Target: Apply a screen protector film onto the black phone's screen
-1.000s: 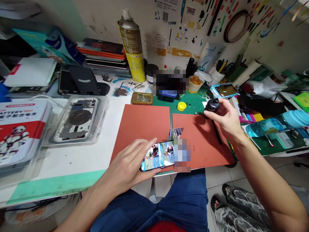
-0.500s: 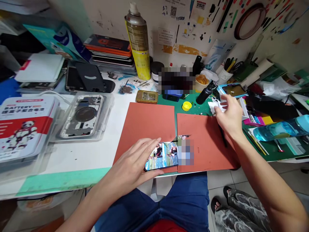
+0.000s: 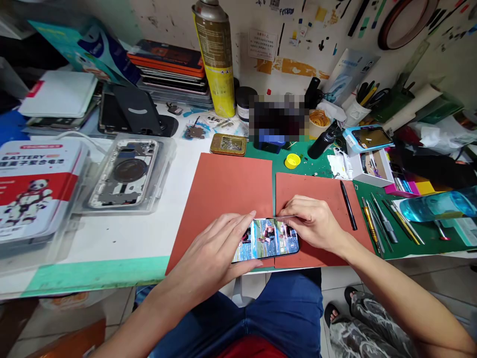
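Note:
A smartphone [image 3: 267, 239] with a bright, colourful picture on its screen lies across two reddish-brown mats near the table's front edge. My left hand [image 3: 214, 248] grips its left end, thumb along the near side and fingers over the far side. At the phone's far right edge, my right hand [image 3: 311, 219] is closed in a pinch on a thin flat piece [image 3: 285, 217], which touches or sits close against that edge. The fingers hide most of the piece, so its kind is unclear. A black pen-like tool [image 3: 348, 205] rests on the right mat [image 3: 328, 251].
Tweezers and slim tools [image 3: 376, 223] lie at the right on a green mat, beside a blue water bottle [image 3: 439, 205]. An opened phone body [image 3: 124, 174] sits in a clear case at left. Behind stand a spray can [image 3: 214, 59], a yellow cap [image 3: 292, 160] and a small tin [image 3: 228, 144].
My right hand has come from the white paper at the back right to the phone's far edge and pinched the thin piece. My left hand still holds the phone.

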Motion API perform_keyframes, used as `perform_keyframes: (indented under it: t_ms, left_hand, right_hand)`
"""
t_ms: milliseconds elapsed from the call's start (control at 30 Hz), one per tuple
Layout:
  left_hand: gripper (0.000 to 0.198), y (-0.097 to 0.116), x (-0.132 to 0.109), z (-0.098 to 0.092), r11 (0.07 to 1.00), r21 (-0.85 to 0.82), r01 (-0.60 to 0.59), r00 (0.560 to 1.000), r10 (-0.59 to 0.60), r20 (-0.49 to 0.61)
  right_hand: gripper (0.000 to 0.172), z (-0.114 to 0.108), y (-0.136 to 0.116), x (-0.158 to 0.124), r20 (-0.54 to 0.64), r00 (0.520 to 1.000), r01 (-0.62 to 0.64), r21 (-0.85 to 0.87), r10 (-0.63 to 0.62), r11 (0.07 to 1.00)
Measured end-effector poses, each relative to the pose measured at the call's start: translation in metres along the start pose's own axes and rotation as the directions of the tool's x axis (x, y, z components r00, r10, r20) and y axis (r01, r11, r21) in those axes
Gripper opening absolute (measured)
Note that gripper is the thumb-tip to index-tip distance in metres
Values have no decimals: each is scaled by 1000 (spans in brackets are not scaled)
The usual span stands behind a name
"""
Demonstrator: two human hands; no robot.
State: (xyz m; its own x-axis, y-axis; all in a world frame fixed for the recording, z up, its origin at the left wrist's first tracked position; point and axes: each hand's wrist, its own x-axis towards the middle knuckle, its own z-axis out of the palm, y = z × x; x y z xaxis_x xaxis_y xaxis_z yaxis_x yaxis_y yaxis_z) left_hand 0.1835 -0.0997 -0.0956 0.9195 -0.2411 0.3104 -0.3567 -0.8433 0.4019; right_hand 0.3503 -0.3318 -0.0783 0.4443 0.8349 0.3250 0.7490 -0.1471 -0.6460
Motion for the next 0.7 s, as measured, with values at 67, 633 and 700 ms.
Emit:
perform_keyframes:
  t_ms: [67, 633, 700]
  left_hand:
    - [82, -1, 0, 0, 1000, -8, 2, 1000, -2, -1]
    - [100, 5, -15, 4, 993, 22, 118, 991, -116, -63]
    - [97, 11, -22, 4, 987, 21, 156, 981, -153, -123]
  right_hand:
    - [19, -1, 1, -2, 16, 1000, 12, -23, -11, 1000]
    - [17, -2, 0, -3, 31, 999, 42, -26, -41, 999]
    - [18, -2, 3, -3, 27, 998, 59, 2, -59, 998]
